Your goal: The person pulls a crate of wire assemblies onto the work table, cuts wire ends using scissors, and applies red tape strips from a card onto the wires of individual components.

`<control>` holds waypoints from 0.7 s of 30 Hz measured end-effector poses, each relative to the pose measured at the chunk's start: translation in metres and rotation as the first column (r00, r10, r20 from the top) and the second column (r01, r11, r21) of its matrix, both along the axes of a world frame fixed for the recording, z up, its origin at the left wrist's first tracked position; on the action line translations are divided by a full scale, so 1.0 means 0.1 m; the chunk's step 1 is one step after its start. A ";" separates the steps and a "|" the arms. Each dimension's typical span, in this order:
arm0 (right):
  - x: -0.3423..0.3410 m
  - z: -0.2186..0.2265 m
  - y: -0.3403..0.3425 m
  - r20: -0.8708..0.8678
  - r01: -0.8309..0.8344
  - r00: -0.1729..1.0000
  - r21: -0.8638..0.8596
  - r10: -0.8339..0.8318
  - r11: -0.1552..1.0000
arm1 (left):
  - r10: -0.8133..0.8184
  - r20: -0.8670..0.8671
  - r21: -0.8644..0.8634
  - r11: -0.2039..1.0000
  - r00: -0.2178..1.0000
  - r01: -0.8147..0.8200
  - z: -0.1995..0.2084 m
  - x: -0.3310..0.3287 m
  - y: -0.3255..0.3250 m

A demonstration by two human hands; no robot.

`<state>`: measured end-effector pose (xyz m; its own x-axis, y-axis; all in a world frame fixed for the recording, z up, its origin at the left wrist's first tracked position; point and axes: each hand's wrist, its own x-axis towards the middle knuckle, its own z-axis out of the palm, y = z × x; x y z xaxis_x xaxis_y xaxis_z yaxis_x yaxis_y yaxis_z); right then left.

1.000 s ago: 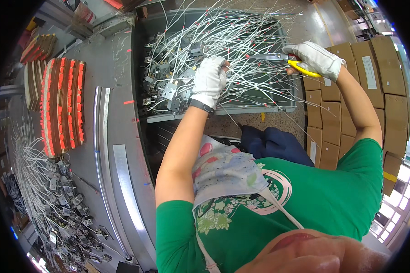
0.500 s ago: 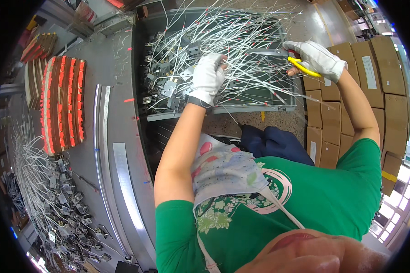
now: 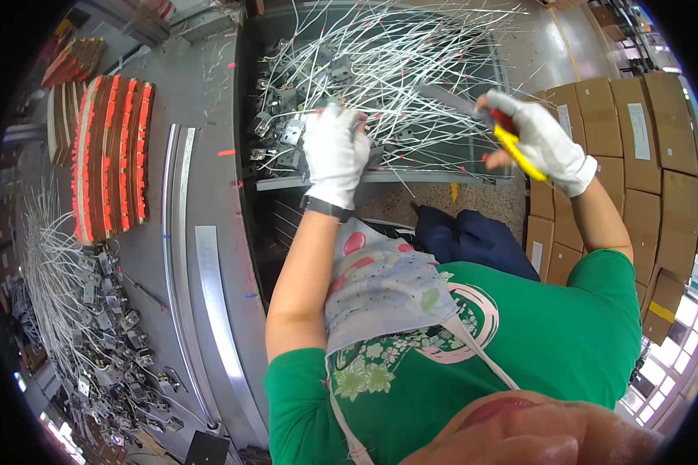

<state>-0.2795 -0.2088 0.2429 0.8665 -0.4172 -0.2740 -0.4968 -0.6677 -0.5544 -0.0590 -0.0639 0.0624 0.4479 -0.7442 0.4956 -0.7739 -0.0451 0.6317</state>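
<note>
My right hand [image 3: 547,143], in a white glove with bare fingertips, grips shears with yellow and red handles [image 3: 520,155]. Their long metal blades point left over a tangle of thin white wires [image 3: 411,89], blurred by motion. My left hand [image 3: 335,155], gloved the same way, is over the near left part of the grey bin [image 3: 442,177]. Its fingers curl together among small grey metal boxes [image 3: 291,132] with wires attached; what they hold is hidden. Red marks show along several wires.
On the grey bench [image 3: 202,170] at left lie metal strips [image 3: 219,279], stacked curved brown pieces with red edges [image 3: 112,159], and another heap of wired boxes [image 3: 108,325]. Cardboard boxes [image 3: 636,147] are stacked at right. Dark blue cloth [image 3: 477,240] is below the bin.
My left hand has moved left and nearer to me, over the metal boxes. My right hand has shifted slightly right and down with the shears, whose blades now tilt more.
</note>
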 end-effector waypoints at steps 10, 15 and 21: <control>-0.02 -0.24 0.37 -0.102 -0.118 0.988 0.014 0.119 0.993 | 0.037 -0.022 0.261 0.965 0.999 -0.030 -0.16 -0.10 -0.12; -0.02 -0.19 0.36 -0.166 -0.131 0.980 -0.110 0.111 0.985 | -0.060 -0.163 -0.025 0.998 0.985 0.057 -0.13 -0.10 0.05; 0.02 -0.23 0.09 -0.069 -0.292 0.955 -0.375 0.287 0.880 | -0.111 -0.238 -0.073 0.993 0.965 0.096 -0.11 -0.09 0.20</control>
